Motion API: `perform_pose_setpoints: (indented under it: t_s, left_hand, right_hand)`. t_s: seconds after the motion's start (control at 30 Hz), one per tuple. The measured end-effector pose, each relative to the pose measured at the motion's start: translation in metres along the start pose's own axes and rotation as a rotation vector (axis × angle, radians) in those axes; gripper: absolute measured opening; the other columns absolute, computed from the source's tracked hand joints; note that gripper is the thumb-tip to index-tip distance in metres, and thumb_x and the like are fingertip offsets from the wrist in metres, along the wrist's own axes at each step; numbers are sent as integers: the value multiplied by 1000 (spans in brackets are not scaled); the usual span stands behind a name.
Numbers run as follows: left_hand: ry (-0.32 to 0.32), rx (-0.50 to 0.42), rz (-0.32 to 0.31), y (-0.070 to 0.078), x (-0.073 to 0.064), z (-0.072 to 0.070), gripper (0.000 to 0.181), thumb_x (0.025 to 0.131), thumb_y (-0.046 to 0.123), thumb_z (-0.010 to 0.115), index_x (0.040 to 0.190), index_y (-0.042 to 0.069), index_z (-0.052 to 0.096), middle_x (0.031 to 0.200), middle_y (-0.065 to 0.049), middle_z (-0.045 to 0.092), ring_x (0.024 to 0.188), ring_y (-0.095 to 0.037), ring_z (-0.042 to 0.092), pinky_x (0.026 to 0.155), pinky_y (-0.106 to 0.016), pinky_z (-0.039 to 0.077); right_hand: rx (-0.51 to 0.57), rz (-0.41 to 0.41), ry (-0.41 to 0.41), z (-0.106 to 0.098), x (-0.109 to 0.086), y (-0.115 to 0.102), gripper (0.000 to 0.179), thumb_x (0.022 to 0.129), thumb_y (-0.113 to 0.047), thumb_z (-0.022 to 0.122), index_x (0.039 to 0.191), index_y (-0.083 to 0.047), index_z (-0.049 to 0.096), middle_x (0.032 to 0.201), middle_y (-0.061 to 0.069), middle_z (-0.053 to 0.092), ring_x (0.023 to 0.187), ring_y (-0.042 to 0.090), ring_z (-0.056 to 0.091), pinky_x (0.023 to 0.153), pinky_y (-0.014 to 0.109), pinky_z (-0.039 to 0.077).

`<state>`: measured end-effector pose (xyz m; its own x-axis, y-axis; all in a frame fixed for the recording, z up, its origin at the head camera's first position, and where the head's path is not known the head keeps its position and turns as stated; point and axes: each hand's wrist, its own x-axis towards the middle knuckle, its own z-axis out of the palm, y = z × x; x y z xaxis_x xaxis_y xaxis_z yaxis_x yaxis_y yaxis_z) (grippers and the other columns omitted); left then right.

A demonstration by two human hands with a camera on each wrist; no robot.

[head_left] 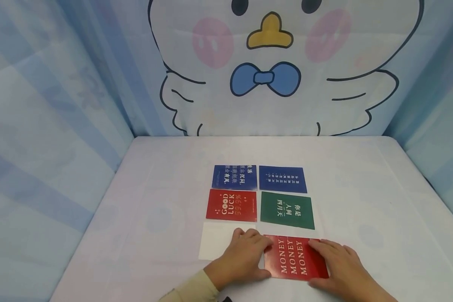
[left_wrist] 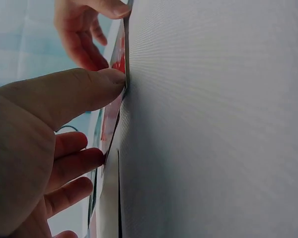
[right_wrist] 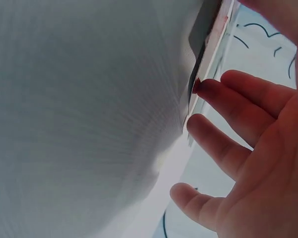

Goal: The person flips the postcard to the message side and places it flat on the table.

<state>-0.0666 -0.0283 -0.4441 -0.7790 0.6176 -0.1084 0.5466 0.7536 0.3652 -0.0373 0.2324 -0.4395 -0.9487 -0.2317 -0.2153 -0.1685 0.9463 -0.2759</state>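
A red card printed with "MONEY" three times is at the near right of a group of cards, close over the table. At its left edge, my left hand grips it, thumb at the near corner and index finger at the far one. My right hand holds the right edge the same way, thumb near and fingers far. In the left wrist view, the left thumb meets the card's near edge. The right fingers reach the card's rim in the right wrist view. A white card lies partly behind my left hand.
Beyond lie a red "GOOD LUCK" card, a green card and two blue cards, left and right, in two columns. The white table meets a patterned curtain at the back and sides.
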Motion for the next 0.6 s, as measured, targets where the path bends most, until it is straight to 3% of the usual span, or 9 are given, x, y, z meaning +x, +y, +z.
perform_pose_setpoints:
  t_s: [0.2,0.37,0.6]
  left_hand:
    - [-32,1,9,-1,0,-1,73,72,52,85,134,26,58,122,15,62,119,-9,49,97,-40,39]
    - [-50,-5,5,2,1,-3,57,78,44,82,128,21,65,112,14,66,112,-9,52,94,-41,41]
    - [-10,-37,4,4,3,-6,47,84,37,76,127,22,63,104,15,69,99,-7,58,96,-46,37]
  right_hand:
    - [13,-14,6,-5,-3,-1,95,50,-56,92,129,-12,63,119,6,63,111,31,55,96,70,39]
    - [50,-15,-17,-7,-3,-2,81,56,-48,93,122,-10,67,111,2,65,103,25,59,97,67,40]
    - [56,13,-81,-8,0,-6,75,67,-32,88,132,-4,61,111,3,71,102,27,63,95,63,45]
